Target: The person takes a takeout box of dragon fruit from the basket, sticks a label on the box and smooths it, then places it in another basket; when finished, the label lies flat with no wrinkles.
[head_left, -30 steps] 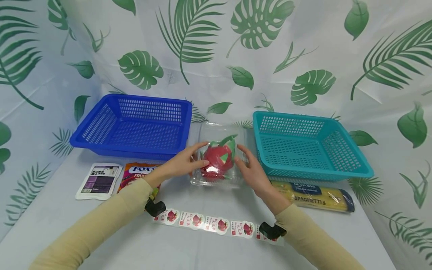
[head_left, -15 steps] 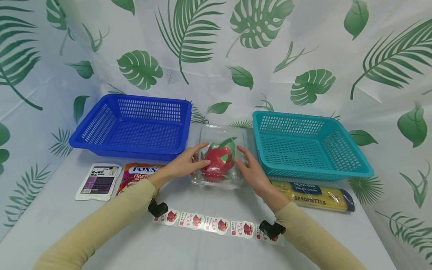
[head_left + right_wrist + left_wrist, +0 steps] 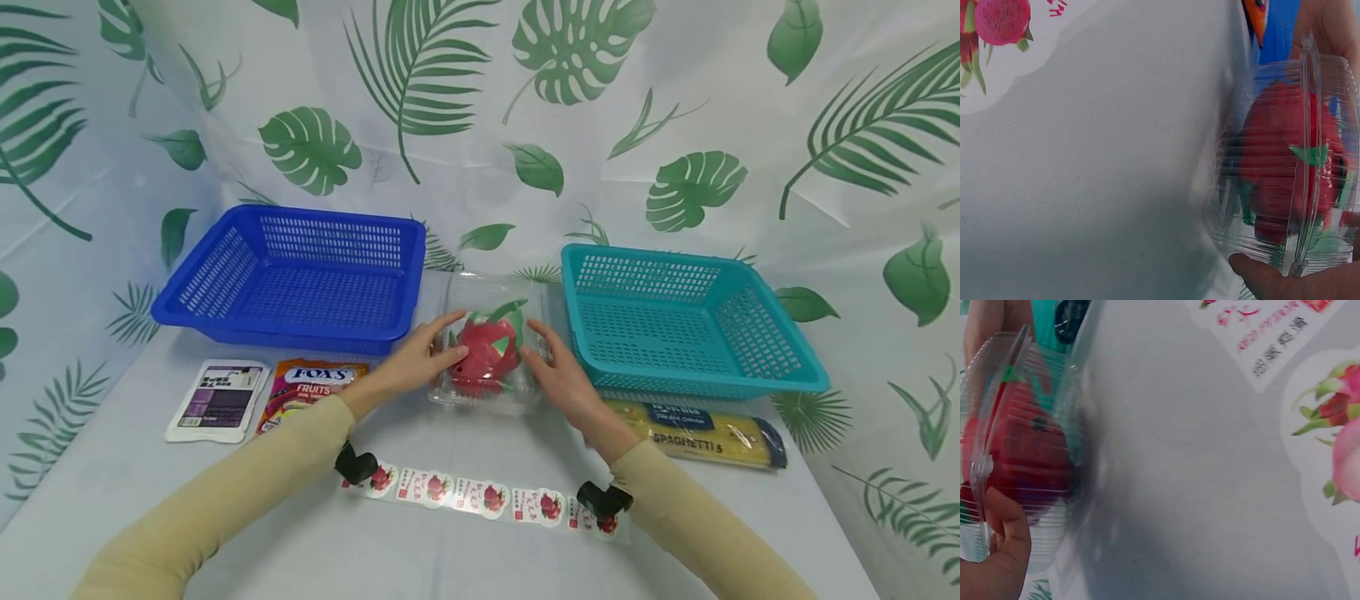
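Note:
A clear plastic clamshell box (image 3: 487, 400) lies mid-table with red and green dragon fruit (image 3: 487, 350) inside. Its lid is down over the fruit, and the two ribbed halves meet at a rim in both wrist views. My left hand (image 3: 416, 360) grips the box's left side, its thumb over the lid and a bent finger at the rim in the left wrist view. From the right, my right hand (image 3: 564, 379) holds the opposite side, the thumb reaching onto the lid. In the right wrist view a fingertip (image 3: 1254, 269) lies along the box's lower edge.
A blue basket (image 3: 300, 337) stands back left, a teal basket (image 3: 690, 379) back right. Left of the box lie a white-and-purple packet (image 3: 219, 402) and a Fox's candy bag (image 3: 303, 392). Spaghetti (image 3: 708, 437) lies at right. A strip of dragon fruit stickers (image 3: 483, 500) runs in front.
Both hands keep hold of the box, which has barely shifted. The left forearm has moved slightly right, showing more of the candy bag.

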`<state>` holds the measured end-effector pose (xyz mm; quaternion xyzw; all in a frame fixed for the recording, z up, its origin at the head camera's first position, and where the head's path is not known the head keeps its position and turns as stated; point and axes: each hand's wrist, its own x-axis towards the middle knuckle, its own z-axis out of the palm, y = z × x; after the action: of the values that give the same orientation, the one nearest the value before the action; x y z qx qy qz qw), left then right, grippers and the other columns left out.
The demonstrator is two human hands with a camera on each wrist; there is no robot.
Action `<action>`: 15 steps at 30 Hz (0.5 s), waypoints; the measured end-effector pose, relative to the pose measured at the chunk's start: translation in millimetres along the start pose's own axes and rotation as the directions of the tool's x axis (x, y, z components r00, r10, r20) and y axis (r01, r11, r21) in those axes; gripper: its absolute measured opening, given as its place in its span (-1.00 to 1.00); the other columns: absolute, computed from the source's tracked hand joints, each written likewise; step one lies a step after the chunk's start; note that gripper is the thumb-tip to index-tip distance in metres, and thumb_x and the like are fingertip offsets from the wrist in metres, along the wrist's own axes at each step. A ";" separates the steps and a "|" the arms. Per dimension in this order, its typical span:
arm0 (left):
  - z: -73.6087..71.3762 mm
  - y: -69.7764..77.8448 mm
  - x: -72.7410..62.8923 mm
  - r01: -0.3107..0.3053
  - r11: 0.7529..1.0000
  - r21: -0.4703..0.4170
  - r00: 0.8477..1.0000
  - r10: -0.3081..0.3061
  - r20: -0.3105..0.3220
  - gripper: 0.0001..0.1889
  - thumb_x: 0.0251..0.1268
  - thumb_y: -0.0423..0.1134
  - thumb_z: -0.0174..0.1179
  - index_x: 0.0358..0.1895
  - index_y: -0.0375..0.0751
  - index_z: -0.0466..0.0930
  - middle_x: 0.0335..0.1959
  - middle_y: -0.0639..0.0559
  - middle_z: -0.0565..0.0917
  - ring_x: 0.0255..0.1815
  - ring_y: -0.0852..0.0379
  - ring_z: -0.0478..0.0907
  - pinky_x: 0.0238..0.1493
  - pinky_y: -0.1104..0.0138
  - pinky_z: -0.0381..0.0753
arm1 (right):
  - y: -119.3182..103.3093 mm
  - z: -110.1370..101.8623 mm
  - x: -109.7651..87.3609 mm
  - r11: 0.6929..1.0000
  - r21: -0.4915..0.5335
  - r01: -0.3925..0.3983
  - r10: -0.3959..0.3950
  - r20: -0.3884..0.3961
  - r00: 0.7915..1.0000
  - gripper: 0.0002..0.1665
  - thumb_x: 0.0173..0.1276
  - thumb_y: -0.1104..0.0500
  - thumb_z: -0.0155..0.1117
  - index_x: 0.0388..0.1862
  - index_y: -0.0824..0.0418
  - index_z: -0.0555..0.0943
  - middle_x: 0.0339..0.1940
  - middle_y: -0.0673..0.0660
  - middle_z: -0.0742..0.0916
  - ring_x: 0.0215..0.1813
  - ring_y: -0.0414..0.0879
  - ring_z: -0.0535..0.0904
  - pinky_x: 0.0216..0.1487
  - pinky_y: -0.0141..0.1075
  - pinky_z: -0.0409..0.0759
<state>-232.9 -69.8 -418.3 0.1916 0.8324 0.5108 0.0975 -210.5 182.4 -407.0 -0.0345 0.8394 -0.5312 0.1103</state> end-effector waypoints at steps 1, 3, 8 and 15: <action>0.9 -0.4 0.5 0.002 1.000 -0.011 1.000 -0.002 -0.006 -0.34 0.45 -0.10 0.14 0.54 0.01 0.12 -0.32 -0.12 0.39 -0.59 0.02 0.48 -0.43 0.29 0.44 | 0.2 -0.5 0.9 1.000 0.001 -0.006 0.006 0.001 1.000 -0.32 0.57 -0.07 -0.01 0.58 -0.09 0.07 0.60 0.15 0.05 0.55 0.26 -0.01 0.39 0.17 0.18; 2.6 -1.3 1.3 0.010 0.999 -0.035 1.000 -0.010 -0.017 -0.35 0.46 -0.10 0.13 0.54 0.02 0.12 -0.32 -0.11 0.38 -0.60 0.02 0.47 -0.44 0.29 0.44 | 0.8 -1.3 2.6 1.000 0.008 -0.014 0.014 0.002 1.000 -0.32 0.57 -0.08 -0.01 0.57 -0.10 0.07 0.60 0.15 0.04 0.55 0.26 0.00 0.39 0.17 0.20; 5.4 -6.0 3.6 0.022 0.996 -0.083 0.998 -0.027 -0.048 -0.37 0.47 -0.09 0.12 0.53 0.08 0.13 -0.30 -0.09 0.33 -0.58 0.06 0.42 -0.44 0.31 0.43 | 1.5 -2.0 6.6 1.000 0.001 -0.021 0.021 -0.001 1.000 -0.32 0.56 -0.09 -0.01 0.57 -0.13 0.07 0.60 0.14 0.04 0.55 0.24 -0.01 0.39 0.16 0.20; 5.9 -10.3 4.1 0.026 0.991 -0.135 0.997 -0.034 -0.062 -0.36 0.45 -0.05 0.13 0.53 0.15 0.14 -0.29 -0.07 0.31 -0.54 0.06 0.38 -0.42 0.31 0.42 | 0.9 -2.2 8.1 1.000 0.003 -0.022 0.022 -0.003 1.000 -0.32 0.57 -0.09 -0.02 0.57 -0.13 0.07 0.60 0.14 0.05 0.57 0.20 -0.06 0.39 0.16 0.19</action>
<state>-236.8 -67.4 -430.0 0.1556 0.8018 0.5699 0.0908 -218.8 183.3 -408.1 -0.0244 0.8390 -0.5313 0.1149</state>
